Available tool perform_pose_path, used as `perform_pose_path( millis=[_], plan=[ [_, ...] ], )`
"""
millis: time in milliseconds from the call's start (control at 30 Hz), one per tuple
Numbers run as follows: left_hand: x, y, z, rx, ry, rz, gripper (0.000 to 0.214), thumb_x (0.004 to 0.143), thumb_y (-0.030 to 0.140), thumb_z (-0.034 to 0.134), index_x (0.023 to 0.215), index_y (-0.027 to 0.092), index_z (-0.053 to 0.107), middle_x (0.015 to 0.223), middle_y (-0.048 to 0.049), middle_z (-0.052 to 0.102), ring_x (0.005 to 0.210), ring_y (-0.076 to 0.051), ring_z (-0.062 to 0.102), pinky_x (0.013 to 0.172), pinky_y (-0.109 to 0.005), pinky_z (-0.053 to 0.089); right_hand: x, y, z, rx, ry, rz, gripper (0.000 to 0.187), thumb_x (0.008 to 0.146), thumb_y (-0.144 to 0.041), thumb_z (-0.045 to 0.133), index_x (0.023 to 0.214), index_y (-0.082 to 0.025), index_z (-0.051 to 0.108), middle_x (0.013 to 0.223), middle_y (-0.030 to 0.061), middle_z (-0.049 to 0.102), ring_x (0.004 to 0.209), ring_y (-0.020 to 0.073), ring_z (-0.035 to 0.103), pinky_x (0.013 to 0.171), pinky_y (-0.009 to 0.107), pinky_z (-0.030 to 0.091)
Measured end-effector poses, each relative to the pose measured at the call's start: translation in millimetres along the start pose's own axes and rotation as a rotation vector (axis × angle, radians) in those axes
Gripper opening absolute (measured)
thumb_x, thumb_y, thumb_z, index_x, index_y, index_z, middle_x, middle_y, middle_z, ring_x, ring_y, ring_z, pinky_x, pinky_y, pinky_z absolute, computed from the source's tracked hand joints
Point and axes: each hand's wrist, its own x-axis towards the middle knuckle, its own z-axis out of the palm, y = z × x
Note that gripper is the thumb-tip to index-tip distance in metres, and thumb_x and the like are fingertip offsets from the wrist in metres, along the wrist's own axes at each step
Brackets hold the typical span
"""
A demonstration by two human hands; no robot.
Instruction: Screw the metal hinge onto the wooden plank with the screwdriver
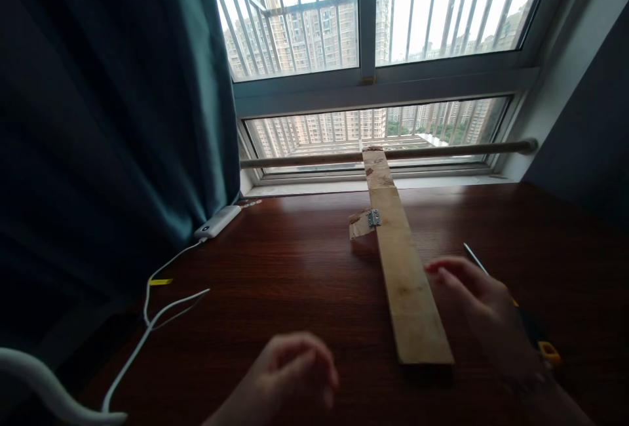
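A long pale wooden board (407,275) lies lengthwise on the dark table, its far end resting by the rail under the window. A small metal hinge (374,217) sits on its left edge and joins it to a short wooden piece (360,225). My right hand (479,301) is at the board's right edge, thumb and forefinger close together; whatever is between them, if anything, is too small to make out. My left hand (295,370), blurred, hovers left of the board's near end, fingers loosely curled and apart, holding nothing visible. Partly behind my right hand lies a screwdriver (474,257).
A yellow and black object (549,352) lies beyond my right wrist. To the left are a white power strip (219,221), white cables (135,354) and a blue curtain (196,85). A horizontal rail (457,150) crosses in front of the barred window.
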Motion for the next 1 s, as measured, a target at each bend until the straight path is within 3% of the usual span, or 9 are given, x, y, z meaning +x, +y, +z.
perform_pose_path(
  millis=[67, 133, 233, 333, 433, 567, 633, 867, 1000],
  plan=[
    [64, -13, -8.8, -0.223, 0.435, 0.048, 0.016, 0.070, 0.031, 0.062, 0.083, 0.023, 0.067, 0.088, -0.0081, 0.067, 0.080, -0.020, 0.062, 0.073, -0.035, 0.048, 40, 18, 10, 0.029, 0.305, -0.032, 0.039, 0.069, -0.045, 0.056, 0.100, -0.022, 0.057, 0.104, 0.0110, 0.061, 0.099, 0.0291, 0.055, 0.079, 0.043, 0.048],
    [131, -31, -16.4, -0.393, 0.693, 0.139, 0.019, 0.069, 0.030, 0.064, 0.084, 0.019, 0.062, 0.084, -0.0082, 0.065, 0.082, -0.017, 0.061, 0.075, -0.032, 0.047, 71, 37, 19, 0.071, 0.425, 0.014, 0.045, 0.063, -0.044, 0.062, 0.100, -0.019, 0.055, 0.107, 0.0122, 0.059, 0.100, 0.0289, 0.054, 0.082, 0.041, 0.047],
    [211, -57, -25.3, -0.602, 0.870, 0.119, 0.012, 0.077, 0.028, 0.056, 0.077, 0.017, 0.054, 0.080, -0.0052, 0.062, 0.073, -0.012, 0.061, 0.070, -0.026, 0.047, 92, 63, 32, 0.347, 0.279, 0.153, 0.041, 0.062, -0.043, 0.063, 0.095, -0.019, 0.057, 0.095, 0.0101, 0.064, 0.086, 0.0258, 0.061, 0.070, 0.037, 0.052],
    [253, -70, -31.4, -0.774, 0.881, 0.179, 0.020, 0.084, 0.032, 0.045, 0.076, 0.015, 0.053, 0.080, -0.0059, 0.062, 0.074, -0.011, 0.061, 0.070, -0.023, 0.048, 90, 76, 40, 0.464, 0.158, 0.150, 0.033, 0.064, -0.044, 0.062, 0.086, -0.019, 0.061, 0.081, 0.0072, 0.068, 0.077, 0.0246, 0.063, 0.063, 0.035, 0.053],
    [266, -73, -32.7, -0.857, 0.881, 0.136, 0.027, 0.085, 0.035, 0.042, 0.074, 0.014, 0.054, 0.075, -0.0064, 0.062, 0.072, -0.012, 0.062, 0.067, -0.023, 0.048, 86, 77, 42, 0.475, 0.090, 0.140, 0.032, 0.063, -0.046, 0.063, 0.077, -0.017, 0.064, 0.076, 0.0068, 0.069, 0.074, 0.0247, 0.063, 0.061, 0.034, 0.053],
    [268, -69, -30.0, -0.829, 0.639, 0.082, 0.029, 0.082, 0.039, 0.047, 0.084, 0.012, 0.059, 0.080, -0.0093, 0.065, 0.071, -0.016, 0.063, 0.064, -0.028, 0.050, 89, 76, 38, 0.405, 0.098, 0.125, 0.035, 0.060, -0.050, 0.064, 0.071, -0.017, 0.066, 0.074, 0.0065, 0.069, 0.073, 0.0246, 0.063, 0.059, 0.032, 0.051],
    [267, -66, -29.7, -0.816, 0.573, 0.070, 0.034, 0.081, 0.041, 0.047, 0.087, 0.010, 0.060, 0.081, -0.0102, 0.066, 0.068, -0.017, 0.064, 0.061, -0.028, 0.050, 91, 78, 37, 0.376, 0.095, 0.117, 0.037, 0.060, -0.052, 0.064, 0.070, -0.017, 0.067, 0.075, 0.0062, 0.070, 0.073, 0.0242, 0.063, 0.059, 0.031, 0.051],
    [264, -65, -30.6, -0.775, 0.645, 0.048, 0.037, 0.076, 0.045, 0.053, 0.090, 0.011, 0.060, 0.074, -0.0063, 0.065, 0.051, -0.011, 0.059, 0.042, -0.020, 0.044, 96, 90, 36, 0.376, 0.056, 0.122, 0.043, 0.060, -0.056, 0.063, 0.076, -0.016, 0.068, 0.079, 0.0054, 0.070, 0.072, 0.0230, 0.062, 0.060, 0.030, 0.049],
    [262, -65, -27.1, -0.787, 0.696, 0.105, 0.038, 0.074, 0.049, 0.053, 0.086, 0.013, 0.059, 0.071, -0.0049, 0.063, 0.048, -0.010, 0.057, 0.040, -0.019, 0.042, 98, 95, 36, 0.406, 0.031, 0.109, 0.044, 0.062, -0.055, 0.063, 0.082, -0.016, 0.068, 0.082, 0.0051, 0.069, 0.072, 0.0216, 0.062, 0.062, 0.030, 0.049]
  ],
)
